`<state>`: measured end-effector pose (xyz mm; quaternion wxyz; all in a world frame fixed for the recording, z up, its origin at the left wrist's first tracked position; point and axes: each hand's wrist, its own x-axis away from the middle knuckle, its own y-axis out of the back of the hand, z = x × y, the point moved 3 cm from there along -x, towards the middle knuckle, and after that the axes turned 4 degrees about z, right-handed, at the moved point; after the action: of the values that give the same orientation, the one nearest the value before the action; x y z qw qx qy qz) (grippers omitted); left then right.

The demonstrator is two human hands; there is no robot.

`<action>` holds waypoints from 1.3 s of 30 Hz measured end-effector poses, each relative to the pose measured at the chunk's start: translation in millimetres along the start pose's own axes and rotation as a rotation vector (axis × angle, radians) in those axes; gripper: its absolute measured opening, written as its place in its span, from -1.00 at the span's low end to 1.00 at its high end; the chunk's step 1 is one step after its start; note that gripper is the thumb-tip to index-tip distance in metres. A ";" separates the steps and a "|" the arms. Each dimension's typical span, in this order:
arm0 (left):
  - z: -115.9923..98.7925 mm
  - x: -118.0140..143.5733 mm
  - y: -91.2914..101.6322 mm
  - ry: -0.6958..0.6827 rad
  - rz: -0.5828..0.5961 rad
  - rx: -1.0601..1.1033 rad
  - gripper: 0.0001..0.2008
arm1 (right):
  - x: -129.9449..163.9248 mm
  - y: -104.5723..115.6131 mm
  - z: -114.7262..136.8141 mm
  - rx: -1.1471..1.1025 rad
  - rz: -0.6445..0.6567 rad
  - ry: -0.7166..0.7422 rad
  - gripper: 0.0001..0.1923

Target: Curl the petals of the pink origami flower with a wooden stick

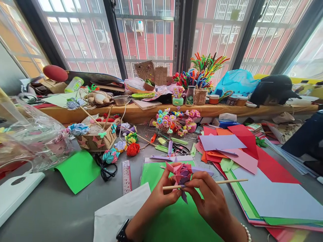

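On your left, a green sheet lies on the table, then a pink ruler with its long axis running away from you, beside a white paper. Your left hand closes around the left side of a pink-and-purple paper flower, in front of you above a green sheet, its thumb against a wooden stick. The stick runs nearly level, left to right across the flower's near side, its right end slightly higher and pointing past your right hand, which pinches near the flower's base. Fingers hide the join, so you perhaps have them attached. Stacked coloured paper lies farther right.
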<state>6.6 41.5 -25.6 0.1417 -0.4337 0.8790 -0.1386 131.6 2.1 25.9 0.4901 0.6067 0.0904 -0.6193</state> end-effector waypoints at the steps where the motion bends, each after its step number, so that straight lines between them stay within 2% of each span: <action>1: 0.3 -0.5 0.1 -0.003 0.008 0.008 -0.41 | 0.0 0.1 -0.2 0.005 -0.001 0.000 -0.84; 12: 0.0 -2.5 2.0 -0.001 0.006 0.155 -0.32 | -1.9 -0.3 -3.5 -0.095 0.077 -0.022 -0.86; 16: -7.0 -0.7 0.7 0.020 0.016 0.167 -0.32 | -4.7 8.0 -3.2 -0.071 0.072 -0.015 -0.91; 22: -19.8 2.4 -4.6 -0.011 0.030 0.179 -0.33 | -9.2 22.7 -3.0 0.011 0.031 0.032 -0.83; 29: -22.6 5.6 -7.6 -0.014 0.027 0.180 -0.45 | -2.3 12.5 -2.0 -0.044 0.097 0.077 -0.96; 39: -23.6 6.1 -7.7 -0.012 -0.014 0.158 -0.51 | -1.4 7.7 -0.5 -0.095 0.121 0.045 -0.88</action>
<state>0.0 34.9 -1.8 0.1797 -0.4281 0.8615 -0.2057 137.1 -0.7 30.7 0.5526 0.6008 0.0938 -0.5699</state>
